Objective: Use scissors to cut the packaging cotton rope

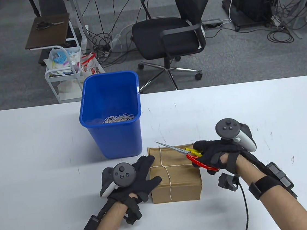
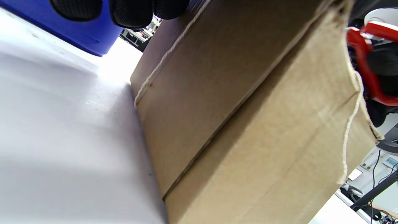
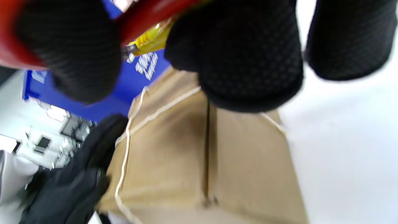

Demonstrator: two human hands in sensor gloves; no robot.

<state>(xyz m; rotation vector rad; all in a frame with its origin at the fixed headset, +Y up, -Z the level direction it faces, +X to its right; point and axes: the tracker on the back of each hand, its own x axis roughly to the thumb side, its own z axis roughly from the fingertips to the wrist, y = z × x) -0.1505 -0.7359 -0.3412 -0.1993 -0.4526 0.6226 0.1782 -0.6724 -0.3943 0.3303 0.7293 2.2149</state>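
**Scissors over the tied box**

While the left hand (image 1: 134, 178) rests against the left side of the cardboard box (image 1: 175, 173), its fingers spread apart and lying on the box's left edge and top, the right hand (image 1: 218, 154) holds the scissors (image 1: 186, 154) above the box's far right corner. That hand's fingers are pushed through the red handles and closed around them. The blades look nearly closed and point left and away, their tip just past the box's far edge, close to the rope (image 1: 166, 168).

The white cotton rope is tied around the box in a cross, one strand running front to back and one side to side, meeting on the top face. It lies flat against the cardboard and shows no cut in the table view.

The box sits on the white table (image 1: 37, 160), near the front edge. A blue bin (image 1: 112, 119) stands just behind its left corner, with a tangle of pale string at the bottom.
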